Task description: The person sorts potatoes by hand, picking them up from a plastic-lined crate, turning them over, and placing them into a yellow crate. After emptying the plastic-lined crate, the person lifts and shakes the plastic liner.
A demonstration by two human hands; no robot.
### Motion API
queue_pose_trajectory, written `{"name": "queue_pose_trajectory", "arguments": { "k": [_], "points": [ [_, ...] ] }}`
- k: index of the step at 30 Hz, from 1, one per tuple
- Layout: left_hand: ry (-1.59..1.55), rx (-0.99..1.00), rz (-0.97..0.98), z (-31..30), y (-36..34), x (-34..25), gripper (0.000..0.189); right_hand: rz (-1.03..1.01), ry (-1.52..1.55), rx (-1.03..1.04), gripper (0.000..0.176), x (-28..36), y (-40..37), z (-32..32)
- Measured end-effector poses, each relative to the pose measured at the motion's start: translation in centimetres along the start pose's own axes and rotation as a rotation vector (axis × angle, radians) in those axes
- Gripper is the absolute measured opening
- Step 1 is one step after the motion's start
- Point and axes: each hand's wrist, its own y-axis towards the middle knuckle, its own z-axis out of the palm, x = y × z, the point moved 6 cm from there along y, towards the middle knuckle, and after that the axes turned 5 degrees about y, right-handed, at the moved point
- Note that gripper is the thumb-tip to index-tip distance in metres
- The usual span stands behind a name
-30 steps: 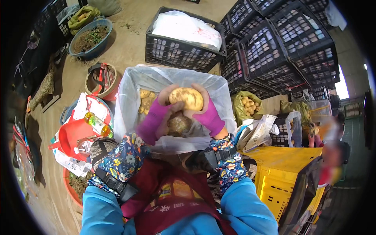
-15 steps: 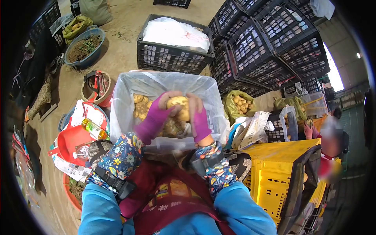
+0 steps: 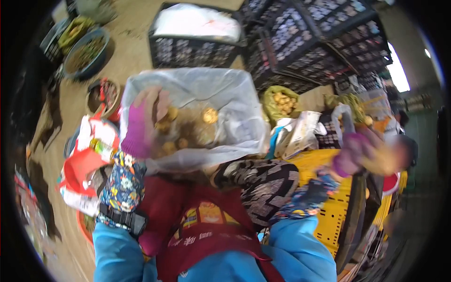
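My left hand (image 3: 152,105), in a purple cuff, reaches into the left side of a crate lined with clear plastic (image 3: 197,77). Its fingers curl down against a potato (image 3: 172,113), partly hidden by them. Another potato (image 3: 210,115) lies apart on the brownish bottom of the liner, and a few more rest lower left. Far to the right, my right hand (image 3: 361,152) is stretched over the side of a yellow crate (image 3: 324,230). Motion smears its fingers, so whether they hold anything does not show.
Stacked black crates (image 3: 305,42) stand back right; another black crate (image 3: 195,51) bears a white bag. A green sack of potatoes (image 3: 282,101) sits beside the lined crate. To the left are a red dustpan (image 3: 82,167) and a blue tub (image 3: 87,54). A person is partly visible at right.
Both hands held potatoes together over the lined crate. My right hand has swung right to the yellow crate; my left hand has moved left and down. Fewer potatoes show in the liner.
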Motion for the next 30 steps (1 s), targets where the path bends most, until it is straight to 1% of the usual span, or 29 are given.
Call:
{"name": "queue_pose_trajectory", "arguments": {
  "k": [2, 4, 5, 6, 7, 8, 9, 10, 11, 12, 13, 14, 15, 17, 18, 21, 25, 28, 30],
  "points": [
    [-0.223, -0.048, -0.165, -1.0, -0.3, -0.7, 0.041, 0.056, 0.328, 0.213, 0.026, 1.6, 0.1, 3.3],
    [-0.439, -0.138, -0.336, -1.7, -0.3, -1.1, 0.043, -0.032, 0.314, 0.142, 0.029, 2.8, 1.2, 1.3],
    [-0.545, -0.188, -0.42, -1.9, -0.4, -0.9, 0.043, -0.042, -0.278, 0.132, 0.026, -2.1, 3.0, 0.5],
    [-0.549, -0.195, -0.394, -2.2, -0.4, -1.0, 0.044, 0.004, -0.206, 0.039, 0.021, -3.5, 4.3, -3.0],
    [-0.565, -0.19, -0.379, -2.6, -0.4, -1.5, 0.044, 0.441, -0.22, 0.052, 0.019, -8.4, 5.5, -6.0],
    [-0.573, -0.186, -0.372, -2.7, -0.2, -1.6, 0.045, 0.491, -0.477, -0.077, 0.017, -11.7, 6.0, -11.2],
    [-0.581, -0.181, -0.365, -2.8, -0.2, -1.3, 0.045, 0.575, -0.712, -0.202, 0.025, -14.9, 6.3, -16.4],
    [-0.529, -0.129, -0.268, -3.0, 0.0, -1.0, 0.046, 0.745, -1.025, -0.229, 0.031, -19.3, 5.0, -21.0],
    [-0.537, -0.145, -0.279, -3.2, 0.0, -0.6, 0.046, 0.913, -1.34, -0.245, 0.039, -23.3, 3.3, -25.7],
    [-0.545, -0.163, -0.289, -3.3, 0.2, -0.8, 0.046, 1.228, -1.264, 0.065, 0.039, -25.4, -0.1, -35.8],
    [-0.551, -0.183, -0.296, -3.4, 0.5, -1.1, 0.046, 1.543, -1.608, 0.111, 0.044, -30.2, -2.1, -36.5],
    [-0.61, -0.229, -0.364, -3.6, 0.7, -1.1, 0.044, 1.536, -1.668, 0.35, 0.045, -32.6, -4.8, -40.0],
    [-0.62, -0.259, -0.39, -3.7, 0.9, -1.1, 0.043, 1.51, -1.714, 0.597, 0.047, -34.4, -7.6, -43.8],
    [-0.639, -0.314, -0.449, -3.8, 1.2, -0.9, 0.042, 1.716, -1.757, 1.004, 0.061, -39.2, -10.6, -47.3],
    [-0.628, -0.36, -0.484, -3.8, 1.3, -1.6, 0.041, 1.804, -1.763, 1.22, 0.068, -40.5, -11.8, -48.7],
    [-0.667, -0.327, -0.464, -3.5, 1.8, -1.6, 0.041, 1.748, -1.706, 1.278, 0.066, -42.1, -14.0, -51.4],
    [-0.672, -0.329, -0.475, -3.3, 1.7, -1.5, 0.041, 1.668, -1.673, 1.34, 0.064, -42.1, -15.8, -52.7],
    [-0.69, -0.299, -0.483, -3.2, 1.7, -1.2, 0.042, 1.502, -1.58, 0.611, 0.063, -38.5, -10.3, -48.6],
    [-0.704, -0.286, -0.484, -2.7, 1.3, -0.8, 0.043, 1.348, -1.354, 0.077, 0.056, -36.2, -5.7, -43.7]
  ]
}}
